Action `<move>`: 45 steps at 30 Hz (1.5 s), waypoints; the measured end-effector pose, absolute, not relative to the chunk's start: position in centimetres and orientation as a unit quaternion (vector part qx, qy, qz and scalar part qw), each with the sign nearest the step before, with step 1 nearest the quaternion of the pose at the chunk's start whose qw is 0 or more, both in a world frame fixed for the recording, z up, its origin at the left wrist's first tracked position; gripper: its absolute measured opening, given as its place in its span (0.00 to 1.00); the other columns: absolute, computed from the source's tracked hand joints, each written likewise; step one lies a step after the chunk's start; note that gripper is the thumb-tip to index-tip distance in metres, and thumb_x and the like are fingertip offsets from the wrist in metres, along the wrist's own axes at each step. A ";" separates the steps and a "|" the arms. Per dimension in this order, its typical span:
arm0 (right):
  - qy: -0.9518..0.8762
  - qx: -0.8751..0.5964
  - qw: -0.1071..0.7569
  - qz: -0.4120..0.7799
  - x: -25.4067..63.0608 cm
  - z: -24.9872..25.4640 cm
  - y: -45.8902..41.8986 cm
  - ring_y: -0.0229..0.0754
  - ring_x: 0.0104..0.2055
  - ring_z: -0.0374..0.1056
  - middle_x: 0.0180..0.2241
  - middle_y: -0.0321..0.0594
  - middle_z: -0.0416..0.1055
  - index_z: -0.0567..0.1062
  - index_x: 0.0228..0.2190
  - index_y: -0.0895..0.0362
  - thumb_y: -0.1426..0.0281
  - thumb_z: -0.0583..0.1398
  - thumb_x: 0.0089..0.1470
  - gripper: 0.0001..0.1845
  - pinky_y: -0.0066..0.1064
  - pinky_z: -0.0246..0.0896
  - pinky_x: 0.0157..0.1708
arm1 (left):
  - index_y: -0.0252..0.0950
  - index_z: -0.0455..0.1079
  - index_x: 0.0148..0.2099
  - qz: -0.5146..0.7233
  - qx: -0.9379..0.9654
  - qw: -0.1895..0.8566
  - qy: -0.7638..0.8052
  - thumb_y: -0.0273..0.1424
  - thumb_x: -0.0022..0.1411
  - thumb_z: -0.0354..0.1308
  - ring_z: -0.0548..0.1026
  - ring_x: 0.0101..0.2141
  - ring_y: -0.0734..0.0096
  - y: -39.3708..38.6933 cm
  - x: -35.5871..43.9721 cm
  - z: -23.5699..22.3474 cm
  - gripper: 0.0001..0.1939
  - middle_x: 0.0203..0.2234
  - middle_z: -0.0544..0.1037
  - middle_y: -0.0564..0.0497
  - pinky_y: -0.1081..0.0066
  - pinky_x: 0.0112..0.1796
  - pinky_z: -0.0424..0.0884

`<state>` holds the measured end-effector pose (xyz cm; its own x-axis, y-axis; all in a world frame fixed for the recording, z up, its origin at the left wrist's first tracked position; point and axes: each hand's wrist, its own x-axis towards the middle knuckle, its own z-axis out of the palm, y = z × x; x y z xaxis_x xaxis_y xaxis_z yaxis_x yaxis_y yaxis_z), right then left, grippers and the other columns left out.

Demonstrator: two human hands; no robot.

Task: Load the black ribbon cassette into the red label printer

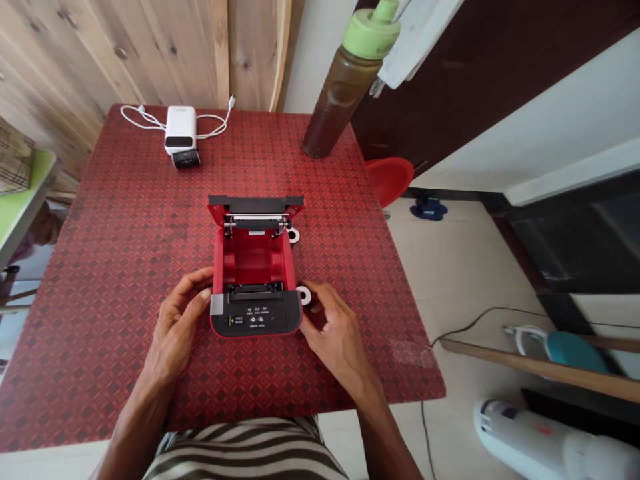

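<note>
A red receipt printer sits in the middle of the red patterned table, its lid swung open toward the far side and its paper bay bare. My left hand rests against the printer's left side with fingers curved on the casing. My right hand lies at the printer's right front corner, fingers bent beside a small white paper roll. A second white ring-shaped roll lies by the lid's right hinge.
A white charger block with a coiled white cable stands at the table's far side. A brown bottle with a green cap stands at the far right corner. Right of the table are a red stool, floor cables and a white appliance.
</note>
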<state>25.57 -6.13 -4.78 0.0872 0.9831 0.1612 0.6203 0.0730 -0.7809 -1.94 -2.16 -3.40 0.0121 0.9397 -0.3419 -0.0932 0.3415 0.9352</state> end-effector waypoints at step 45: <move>-0.553 -0.554 0.416 0.464 29.2 4.3 -0.3 0.44 0.35 0.73 0.39 0.36 0.77 0.74 0.48 0.46 0.56 0.74 0.58 0.22 0.35 0.70 0.31 | 0.39 0.82 0.63 0.417 0.388 0.594 0.568 0.53 0.70 0.72 0.82 0.64 0.40 -2.0 -1.6 -3.1 0.30 0.54 0.90 0.42 0.51 0.61 0.78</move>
<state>29.20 -0.27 4.33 -0.0407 0.9977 -0.0543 0.2272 -0.0437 -0.9729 -1.59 -2.00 -3.12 0.0067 0.9366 -0.3504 -0.0549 0.3502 0.9350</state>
